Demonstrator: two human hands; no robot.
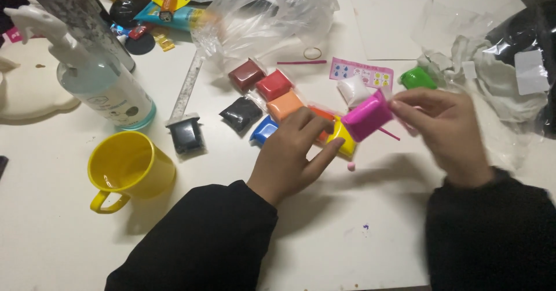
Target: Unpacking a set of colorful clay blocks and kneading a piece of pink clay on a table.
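My right hand [446, 132] pinches a magenta clay packet [367, 116] between thumb and fingertips, lifted clear of the white table [69, 233]; the packet tilts, its lower end toward seven o'clock; my fingers are closed on its right end. My left hand [292, 155] lies flat with fingers spread and loose, gripping nothing; its fingertips rest on the yellow clay packet [347, 143] and over the orange-red packet [322, 117] just at twelve o'clock of it.

Around my left hand the other packets lie in a cluster; a blue packet [264, 130] touches my hand at ten o'clock; a light orange packet [285, 104] sits at twelve o'clock of that; a red packet [274, 85] and a dark red packet [247, 74] lie farther toward eleven o'clock; a black packet [241, 114] lies at nine o'clock of the light orange one. A white packet [353, 89] lies just at eleven o'clock of the magenta one; a green packet [418, 78] sits at twelve o'clock of my right hand.

A small pink clay ball [351, 166] lies on the table just at five o'clock of my left fingertips; a thin pink stick [389, 133] pokes out below the magenta packet. Well apart at nine o'clock stands a yellow mug [130, 166]; a pump bottle [107, 88] stands at twelve o'clock of it.
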